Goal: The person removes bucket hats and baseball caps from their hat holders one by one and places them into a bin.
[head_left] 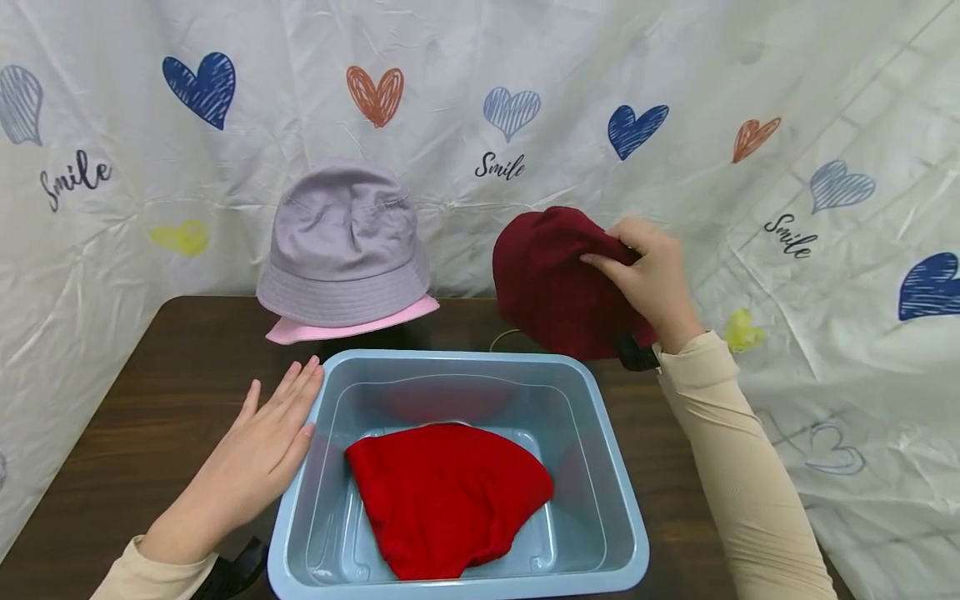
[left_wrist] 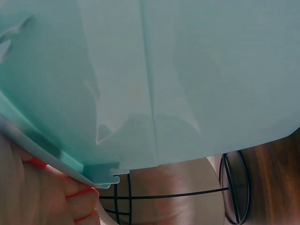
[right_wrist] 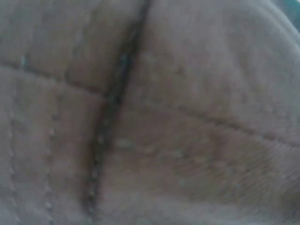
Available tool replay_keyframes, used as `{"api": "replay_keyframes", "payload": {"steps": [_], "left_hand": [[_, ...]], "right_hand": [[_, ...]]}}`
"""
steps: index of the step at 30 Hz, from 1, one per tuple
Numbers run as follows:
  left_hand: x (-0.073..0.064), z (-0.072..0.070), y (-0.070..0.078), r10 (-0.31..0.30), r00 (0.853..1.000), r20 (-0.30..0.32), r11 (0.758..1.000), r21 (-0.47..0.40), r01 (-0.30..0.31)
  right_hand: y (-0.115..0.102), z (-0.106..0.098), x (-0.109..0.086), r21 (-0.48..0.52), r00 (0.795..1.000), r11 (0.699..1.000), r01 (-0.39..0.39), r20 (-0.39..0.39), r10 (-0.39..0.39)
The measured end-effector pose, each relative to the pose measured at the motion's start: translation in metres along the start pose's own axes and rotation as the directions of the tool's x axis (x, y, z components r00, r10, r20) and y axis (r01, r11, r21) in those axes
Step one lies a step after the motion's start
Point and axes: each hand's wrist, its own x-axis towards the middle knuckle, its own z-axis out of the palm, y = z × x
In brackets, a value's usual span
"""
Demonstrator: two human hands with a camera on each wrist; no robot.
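My right hand point(head_left: 656, 279) pinches a dark red cloth hat point(head_left: 551, 279) between thumb and fingers, behind the right part of a light blue plastic bin point(head_left: 457, 357). Stitched seams of fabric point(right_wrist: 197, 164) fill the right wrist view, close and blurred. Against the bin's left rim lies my left hand point(head_left: 258, 450), its fingers straight. In the left wrist view, the bin's outer wall point(left_wrist: 225, 75) takes up most of the picture, with fingers point(left_wrist: 82, 204) at its edge. A bright red folded cloth item point(head_left: 450, 500), its kind unclear, lies inside the bin.
A lilac-grey bucket hat point(head_left: 345, 242) sits over a pink brim point(head_left: 375, 321) at the back left of the dark wooden table point(head_left: 142, 400). Black wire frame parts point(left_wrist: 178, 194) show by the bin. A white printed curtain point(head_left: 450, 33) hangs behind.
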Motion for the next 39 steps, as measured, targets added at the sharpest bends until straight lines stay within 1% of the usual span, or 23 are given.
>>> {"api": "replay_keyframes", "payload": {"steps": [5,10,13,17,21,23,24,27,31,35,39], "left_hand": [[-0.001,0.0,0.0,0.002,1.0,-0.009,1.0,-0.003,-0.002],[0.0,0.001,0.001,0.002,1.0,-0.01,1.0,-0.005,-0.002],[0.0,0.001,0.001,0.003,1.0,-0.01,1.0,-0.007,-0.003],[0.0,0.001,0.0,0.006,1.0,-0.012,1.0,-0.008,-0.006],[0.0,0.001,0.0,0.007,1.0,-0.015,1.0,-0.007,-0.007],[0.0,0.0,0.0,0.01,1.0,-0.017,1.0,-0.007,-0.01],[0.0,0.0,-0.001,0.012,1.0,-0.019,1.0,-0.007,-0.012],[0.001,0.0,-0.001,0.016,1.0,-0.021,1.0,-0.005,-0.016],[0.001,0.0,-0.001,0.013,1.0,-0.017,1.0,-0.006,-0.013],[-0.001,0.0,-0.001,0.016,1.0,-0.022,1.0,-0.003,-0.016],[-0.001,0.001,-0.001,0.021,0.999,-0.028,1.0,-0.004,-0.021]], "right_hand": [[-0.008,0.002,-0.009,0.05,0.999,0.998,0.041,0.021,-0.042],[-0.015,0.003,-0.014,0.118,0.997,0.991,0.065,0.023,-0.068],[-0.019,0.001,-0.017,0.136,0.995,0.986,0.091,0.023,-0.095],[-0.022,0.001,-0.022,0.139,0.989,0.98,0.142,0.013,-0.145],[-0.024,0.005,-0.028,0.129,0.98,0.973,0.191,0.036,-0.197],[-0.026,0.008,-0.031,0.133,0.977,0.971,0.199,0.047,-0.206],[-0.027,0.009,-0.032,0.134,0.977,0.971,0.199,0.052,-0.207],[-0.031,0.011,-0.038,0.158,0.982,0.974,0.164,0.07,-0.177],[-0.034,0.014,-0.043,0.204,0.983,0.974,0.094,0.138,-0.123],[-0.038,0.015,-0.045,0.251,0.972,0.967,0.051,0.21,-0.106],[-0.041,0.016,-0.046,0.285,0.955,0.958,0.021,0.277,-0.103]]}}
